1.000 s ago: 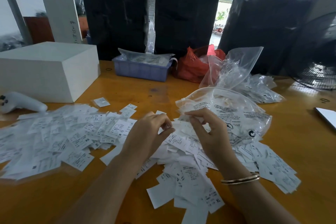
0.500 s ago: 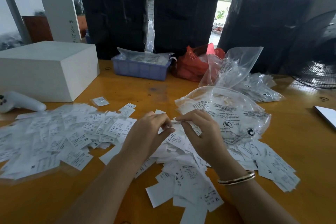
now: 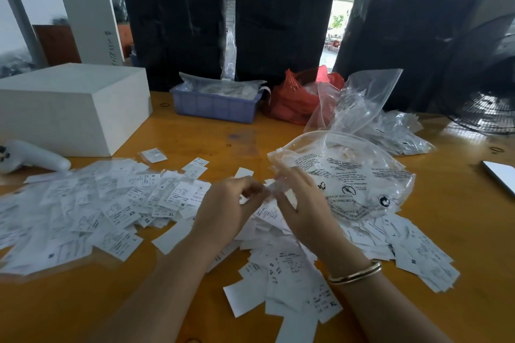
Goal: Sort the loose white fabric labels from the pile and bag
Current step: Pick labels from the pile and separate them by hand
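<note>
Loose white fabric labels lie in a wide pile (image 3: 92,209) on the left of the yellow table and in a second heap (image 3: 292,267) under and in front of my hands. A clear printed plastic bag (image 3: 359,175) lies just right of centre. My left hand (image 3: 231,209) and my right hand (image 3: 301,203) meet above the heap, and both pinch a small label (image 3: 269,189) between their fingertips. That label is blurred. My right wrist wears a gold bangle (image 3: 355,273).
A white box (image 3: 69,108) and a white handheld device (image 3: 30,159) sit at the left. A blue tray (image 3: 214,103), a red bag (image 3: 295,97) and more clear bags (image 3: 390,125) stand behind. A fan (image 3: 485,108) is at the right edge.
My right hand has lifted slightly and its fingers have spread. Both hands stay together over the heap, working one label between the fingertips.
</note>
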